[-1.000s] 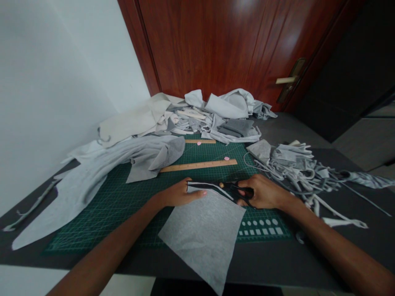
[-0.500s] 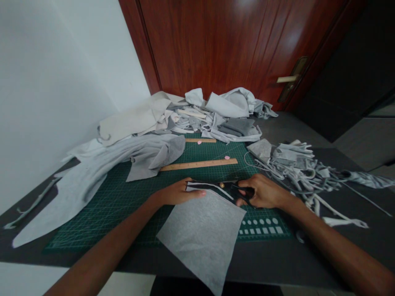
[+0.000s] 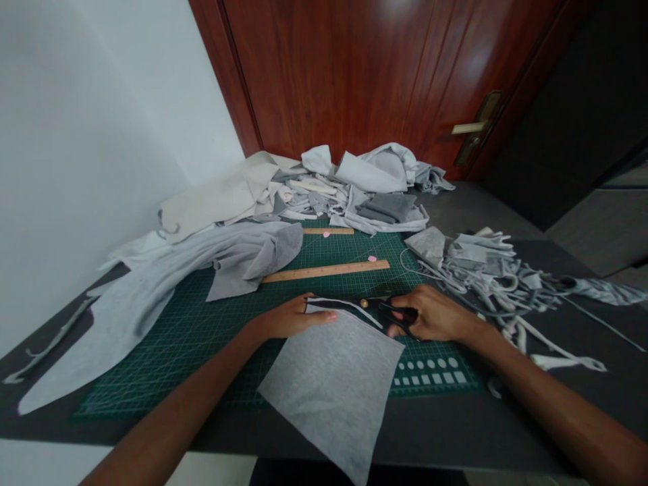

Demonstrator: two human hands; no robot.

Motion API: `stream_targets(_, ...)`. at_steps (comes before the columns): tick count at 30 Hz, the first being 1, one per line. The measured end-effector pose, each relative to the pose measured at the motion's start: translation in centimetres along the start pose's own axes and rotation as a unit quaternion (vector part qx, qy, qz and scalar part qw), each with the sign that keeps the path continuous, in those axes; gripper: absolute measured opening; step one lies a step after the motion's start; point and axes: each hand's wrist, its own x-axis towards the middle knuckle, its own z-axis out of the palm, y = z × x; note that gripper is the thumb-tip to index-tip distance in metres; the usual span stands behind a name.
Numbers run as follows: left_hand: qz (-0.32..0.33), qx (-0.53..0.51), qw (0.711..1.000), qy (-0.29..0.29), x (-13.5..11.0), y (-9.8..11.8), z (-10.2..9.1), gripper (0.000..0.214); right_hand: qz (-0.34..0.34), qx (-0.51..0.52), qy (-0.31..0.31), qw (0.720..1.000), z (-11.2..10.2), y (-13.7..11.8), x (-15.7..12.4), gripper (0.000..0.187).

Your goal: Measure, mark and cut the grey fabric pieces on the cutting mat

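Note:
Black scissors (image 3: 377,307) with a brass-coloured pivot sit in my right hand (image 3: 430,314), fingers closed round the handles. The blades point left, along the top edge of a grey piece of fabric (image 3: 331,385). My left hand (image 3: 291,317) pinches that fabric at its upper left corner, thumb on top. A narrow light strip (image 3: 357,308) of cloth runs along the blades, parted from the main piece towards its right end. The fabric's lower corner hangs over the front table edge. Fingers under the cloth are hidden.
A green cutting mat (image 3: 212,351) covers the dark table (image 3: 430,432). On it lie a wooden ruler (image 3: 327,271), a second ruler (image 3: 329,231) and pink chalk pieces (image 3: 372,258). Fabric scraps (image 3: 486,263) pile up on the right; grey cloth (image 3: 152,277) stretches across the left. A door (image 3: 344,74) stands behind.
My hands, the scissors and the fabric hold nearly the same positions. The camera view has shifted very slightly.

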Motion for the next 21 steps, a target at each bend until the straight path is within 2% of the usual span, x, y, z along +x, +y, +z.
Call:
stream_targets(8, -0.017, 0.021, 0.999, 0.019, -0.09, -0.03, -0.02, 0.039, 0.002, 0.0, 0.003, 1.0, 0.12, 0.23, -0.08, 0.039)
stream_targets(16, 0.013, -0.008, 1.0, -0.015, 0.25, -0.1, 0.01, 0.043, 0.002, 0.006, 0.002, 1.0, -0.05, 0.11, 0.01, 0.029)
stream_targets(21, -0.013, -0.026, 1.0, -0.002, 0.04, 0.18, 0.14, 0.043, 0.007, 0.035, 0.008, 0.999, -0.02, 0.02, 0.04, 0.038)
